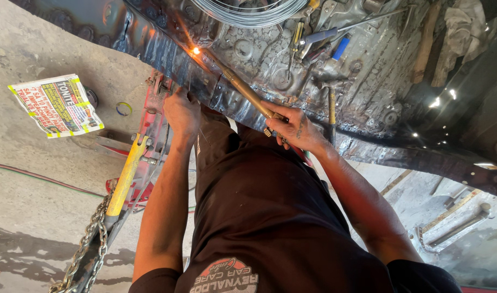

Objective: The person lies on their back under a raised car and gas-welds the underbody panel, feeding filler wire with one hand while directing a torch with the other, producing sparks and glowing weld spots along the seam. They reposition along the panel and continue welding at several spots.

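My right hand (294,127) grips the handle of a brass gas torch (243,87). The torch reaches up and left to a small bright flame (196,50) on the edge of a dark, blackened sheet-metal body panel (167,51). My left hand (182,111) is closed just below that edge, pinching what looks like a thin wire rod that points up toward the flame. My black shirt and dark trousers fill the lower middle of the view.
A coil of grey wire (248,11), a blue-handled screwdriver (319,35), a hammer (331,103), a wooden handle (425,43) and a rag (460,27) lie on the panel. On the concrete floor sit a folded newspaper (57,104), a red jack with a yellow handle (126,176) and a chain (88,249).
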`<state>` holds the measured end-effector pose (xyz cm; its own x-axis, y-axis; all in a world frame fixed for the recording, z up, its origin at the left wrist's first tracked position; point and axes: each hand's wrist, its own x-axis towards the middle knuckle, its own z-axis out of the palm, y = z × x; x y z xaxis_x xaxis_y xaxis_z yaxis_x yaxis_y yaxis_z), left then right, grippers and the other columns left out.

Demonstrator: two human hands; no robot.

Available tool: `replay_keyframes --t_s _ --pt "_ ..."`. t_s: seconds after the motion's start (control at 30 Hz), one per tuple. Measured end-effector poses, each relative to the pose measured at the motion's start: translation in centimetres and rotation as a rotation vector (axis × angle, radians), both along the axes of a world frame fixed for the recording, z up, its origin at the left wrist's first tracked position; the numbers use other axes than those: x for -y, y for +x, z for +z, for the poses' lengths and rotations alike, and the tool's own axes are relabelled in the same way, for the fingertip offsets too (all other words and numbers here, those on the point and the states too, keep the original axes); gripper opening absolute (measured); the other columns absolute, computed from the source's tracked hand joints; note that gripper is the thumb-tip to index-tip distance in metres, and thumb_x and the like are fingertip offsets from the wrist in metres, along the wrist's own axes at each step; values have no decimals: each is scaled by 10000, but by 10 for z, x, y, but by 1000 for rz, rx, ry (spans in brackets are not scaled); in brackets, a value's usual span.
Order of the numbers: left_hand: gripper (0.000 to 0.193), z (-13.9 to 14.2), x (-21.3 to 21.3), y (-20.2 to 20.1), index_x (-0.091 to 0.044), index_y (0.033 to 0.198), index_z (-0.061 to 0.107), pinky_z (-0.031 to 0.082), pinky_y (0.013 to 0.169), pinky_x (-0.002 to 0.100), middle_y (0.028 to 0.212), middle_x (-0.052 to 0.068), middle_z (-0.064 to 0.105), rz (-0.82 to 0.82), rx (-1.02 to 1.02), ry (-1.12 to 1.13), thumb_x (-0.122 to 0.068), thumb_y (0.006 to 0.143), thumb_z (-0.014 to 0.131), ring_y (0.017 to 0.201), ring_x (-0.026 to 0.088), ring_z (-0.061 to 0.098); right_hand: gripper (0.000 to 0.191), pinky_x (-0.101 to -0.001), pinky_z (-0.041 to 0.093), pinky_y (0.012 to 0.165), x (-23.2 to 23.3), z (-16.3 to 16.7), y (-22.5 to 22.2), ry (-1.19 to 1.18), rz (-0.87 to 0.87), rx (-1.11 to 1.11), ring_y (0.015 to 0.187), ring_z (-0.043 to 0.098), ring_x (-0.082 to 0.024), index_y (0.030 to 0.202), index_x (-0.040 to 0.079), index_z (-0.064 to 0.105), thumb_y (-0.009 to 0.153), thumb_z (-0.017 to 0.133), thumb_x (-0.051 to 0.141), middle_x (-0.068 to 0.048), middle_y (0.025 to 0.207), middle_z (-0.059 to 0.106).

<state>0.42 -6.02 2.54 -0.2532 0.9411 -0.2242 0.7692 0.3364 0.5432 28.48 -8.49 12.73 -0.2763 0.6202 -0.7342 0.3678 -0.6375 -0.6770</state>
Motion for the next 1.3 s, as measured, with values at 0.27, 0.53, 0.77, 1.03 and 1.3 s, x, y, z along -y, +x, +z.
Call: replay_keyframes --t_s 0.27,0.53,0.77,1.03,1.3 --pt "89 -1 -6 2 -2 831 717 535 701 535 770 280 660 -13 -57 0 -78 851 673 775 485 661 556 -270 510 420 0 1 1 17 -6 -19 544 619 -84 1528 120 488 988 610 167 -41 794 641" --pt "82 1 -8 1 3 822 716 529 702 539 780 278 666 -40 -72 12 -69 835 677 773 482 661 552 -264 517 433 -2 1 1 -11 0 -4 548 622 -79 1524 132 488 988 610 186 -33 822 666" --pt "102 2 -11 -2 12 816 710 532 702 538 771 280 668 -66 -67 0 -86 836 690 765 479 665 551 -266 525 438 -2 0 1 -28 -2 -2 557 623 -78 1529 142 494 994 614 200 -52 826 657" --pt "98 2 -11 0 9 810 706 528 692 545 765 288 662 -60 -78 -3 -82 840 689 757 489 658 553 -262 527 437 -1 -2 1 -38 -3 -3 557 625 -76 1522 139 491 987 615 204 -51 861 697" --pt "75 2 -11 -1 8 807 700 527 688 539 762 284 655 -59 -40 9 -58 830 672 758 483 658 553 -265 532 433 -2 -2 1 -27 8 10 555 632 -78 1524 144 486 988 613 189 -58 857 692"
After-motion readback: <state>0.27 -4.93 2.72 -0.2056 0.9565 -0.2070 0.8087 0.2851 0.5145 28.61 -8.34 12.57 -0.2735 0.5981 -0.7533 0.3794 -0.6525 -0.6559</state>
